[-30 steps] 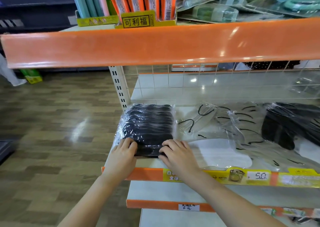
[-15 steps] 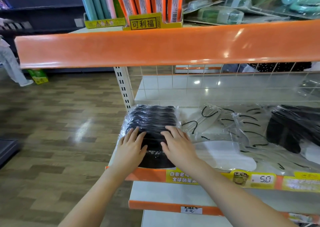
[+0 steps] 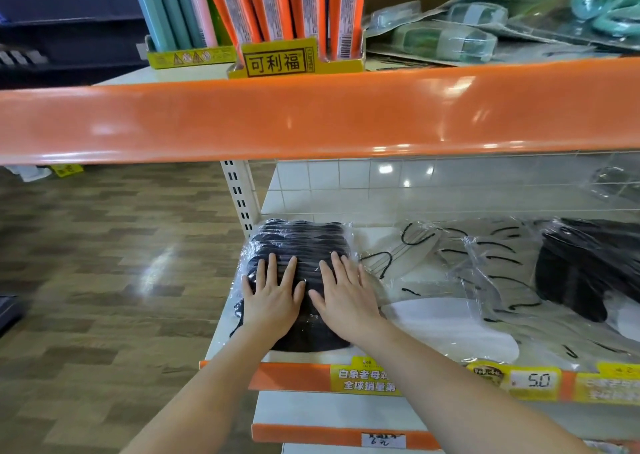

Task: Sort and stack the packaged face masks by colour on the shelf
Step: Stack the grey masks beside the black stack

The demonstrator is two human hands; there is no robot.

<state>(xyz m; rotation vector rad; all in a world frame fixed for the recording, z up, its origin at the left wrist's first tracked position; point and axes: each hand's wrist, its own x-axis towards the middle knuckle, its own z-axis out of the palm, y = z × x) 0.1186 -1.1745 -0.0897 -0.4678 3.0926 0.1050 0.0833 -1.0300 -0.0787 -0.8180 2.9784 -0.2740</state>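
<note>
At the shelf's [image 3: 239, 318] left end, up against the slotted upright [image 3: 239, 197], I see the stack of black masks [image 3: 304, 242] in clear wrap, its near edge reaching almost to the orange front lip. My left hand [image 3: 273, 298] lies flat on top of the stack, fingers straight and spread, pressing down and gripping nothing. Just beside it, my right hand [image 3: 346, 298] rests the same way on the stack's right half, fingers straight and slightly fanned, its outer edge over the wrap's right margin. Right of the stack, clear packets of white masks with black ear loops [image 3: 446, 315] lie loose and overlapping across the middle of the shelf, reaching its front edge. Farther right, near the shelf's right end, a second bundle of black masks [image 3: 588, 266] sits in crumpled wrap, well apart from my hands. Along the front lip below the white packets runs a yellow price label [image 3: 533, 381] reading 5.0. On the shelf above, orange boxes [image 3: 294, 7] stand upright in a yellow display tray.
</note>
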